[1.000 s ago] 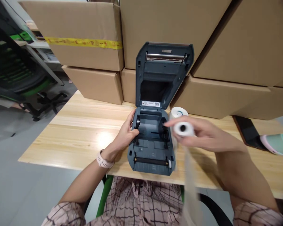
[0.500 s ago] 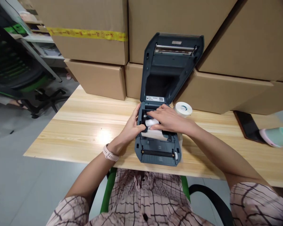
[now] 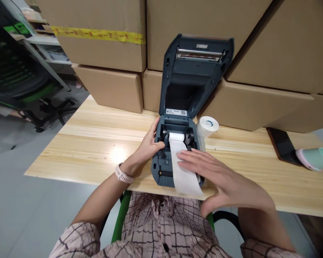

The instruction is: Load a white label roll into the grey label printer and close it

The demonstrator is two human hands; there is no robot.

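Observation:
A dark grey label printer (image 3: 156, 177) stands at the table's front edge with its lid (image 3: 196, 73) raised and tilted back. My left hand (image 3: 148, 146) is closed on the printer's left wall, thumb over the inner side and fingers outside. A small white paper roll (image 3: 177, 137) sits between the two black holders inside. From it a white paper strip (image 3: 187, 181) runs toward me, over the roller and past the front of the printer. My right hand (image 3: 226, 175) is open, fingers apart, over the strip's right side; whether the fingertips touch it I cannot tell.
A larger white roll (image 3: 208, 125) stands just right of the printer. Cardboard boxes (image 3: 110, 87) are stacked along the back of the table (image 3: 78, 143). At the right lie a dark phone (image 3: 282, 145) and a mint-and-pink cup (image 3: 316, 158). An office chair (image 3: 18, 71) is at the left.
My right hand has left the small roll inside the printer and moved toward me, opening. The paper strip now stretches out over the printer's front. My left hand keeps its hold.

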